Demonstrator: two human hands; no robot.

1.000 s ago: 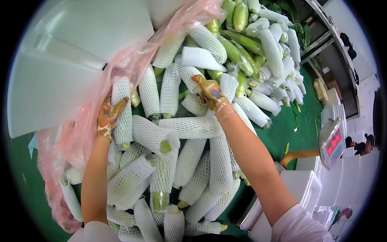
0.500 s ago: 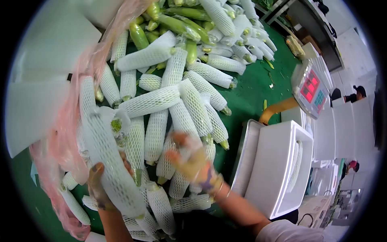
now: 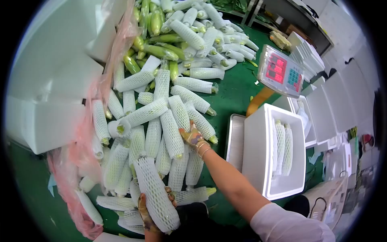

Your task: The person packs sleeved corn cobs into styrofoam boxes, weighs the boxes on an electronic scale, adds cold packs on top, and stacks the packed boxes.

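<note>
So from where I'm standing, the person's left hand is wrapped around a fat netted vegetable, thumb on one side and fingertips poking round the other. That piece is low down in front of the body, tilted, over the near edge of the heap. The right hand is reached out over the pile, fingers a bit bent at the lower end of another netted piece (can't tell from here if it's actually gripping or just touching). Both hands have patterned gloves on, camo-looking.

The rest of the netted heap sprawls over a green floor, pieces lying across each other every which way. Pink plastic sheeting is bunched along its left side, and farther off there's a bunch of long green vegetables without nets.

Off to the right, a white foam box sits by the scale's metal plate, with netted pieces lined up inside. The scale display is lit red (too blurry to read, sorry).
</note>
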